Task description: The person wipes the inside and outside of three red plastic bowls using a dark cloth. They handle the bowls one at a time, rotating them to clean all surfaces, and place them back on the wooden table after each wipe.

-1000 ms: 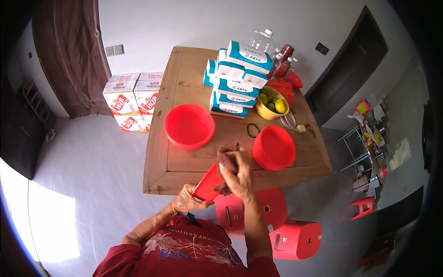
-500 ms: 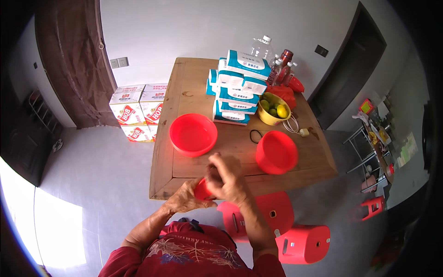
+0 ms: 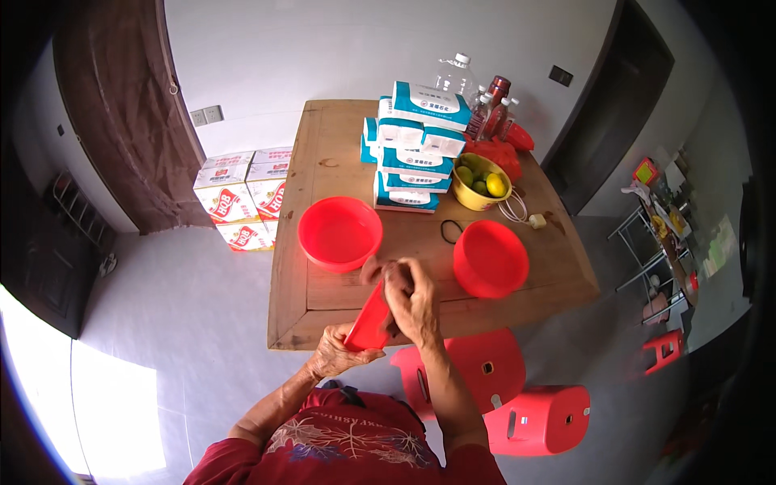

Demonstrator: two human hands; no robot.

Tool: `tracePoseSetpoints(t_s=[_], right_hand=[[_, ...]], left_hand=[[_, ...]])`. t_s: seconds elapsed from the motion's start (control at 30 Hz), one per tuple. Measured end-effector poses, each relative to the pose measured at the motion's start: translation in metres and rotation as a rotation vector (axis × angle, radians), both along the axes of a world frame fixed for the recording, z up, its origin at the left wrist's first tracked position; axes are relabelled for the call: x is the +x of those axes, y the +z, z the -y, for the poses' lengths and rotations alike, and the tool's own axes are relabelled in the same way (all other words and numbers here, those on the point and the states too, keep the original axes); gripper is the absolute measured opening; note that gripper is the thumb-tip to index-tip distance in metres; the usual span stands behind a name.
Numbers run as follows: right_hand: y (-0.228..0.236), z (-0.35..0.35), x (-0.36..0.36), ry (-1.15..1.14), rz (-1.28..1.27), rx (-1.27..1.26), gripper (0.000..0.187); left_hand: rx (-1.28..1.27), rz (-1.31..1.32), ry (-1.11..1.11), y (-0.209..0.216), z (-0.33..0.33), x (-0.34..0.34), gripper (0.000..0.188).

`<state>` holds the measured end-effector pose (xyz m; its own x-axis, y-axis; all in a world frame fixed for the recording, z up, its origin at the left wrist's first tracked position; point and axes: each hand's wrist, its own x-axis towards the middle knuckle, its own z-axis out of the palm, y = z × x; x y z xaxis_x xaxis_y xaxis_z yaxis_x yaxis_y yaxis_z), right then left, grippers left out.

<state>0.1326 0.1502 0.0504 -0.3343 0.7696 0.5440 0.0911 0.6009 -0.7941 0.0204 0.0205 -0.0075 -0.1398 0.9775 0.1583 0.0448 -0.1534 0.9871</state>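
My left hand grips the lower end of a red bowl, tilted nearly edge-on above the table's front edge. At the bowl's upper right, my right hand is closed on a brown, soft-looking thing; blur and the fingers hide what kind it is. Just beyond the hands, on the left of the wooden table, rests a wide red basin. To the right of my right hand stands a deeper red basin. Neither hand touches these two basins.
Packs of tissues are stacked on the table, beside a yellow bowl of green and yellow fruit, bottles and a white cable. Red stools stand at the near right. Cartons are piled left of the table.
The red bowl has turned, showing a longer, narrower side. My right hand has moved slightly right and away from me, and the brown thing now shows more clearly.
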Motion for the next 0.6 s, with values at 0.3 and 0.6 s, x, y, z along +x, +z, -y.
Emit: tracePoseSetpoints(t_s=[0.3,0.6], right_hand=[[0.007,0.034,-0.001,-0.007,0.197,0.315,0.032],[0.009,0.047,-0.002,0.049,0.230,0.369,0.034]], left_hand=[[-0.013,0.164,-0.030,-0.020,-0.003,-0.004,0.022],[0.054,0.092,-0.053,-0.011,0.008,-0.014,0.022]])
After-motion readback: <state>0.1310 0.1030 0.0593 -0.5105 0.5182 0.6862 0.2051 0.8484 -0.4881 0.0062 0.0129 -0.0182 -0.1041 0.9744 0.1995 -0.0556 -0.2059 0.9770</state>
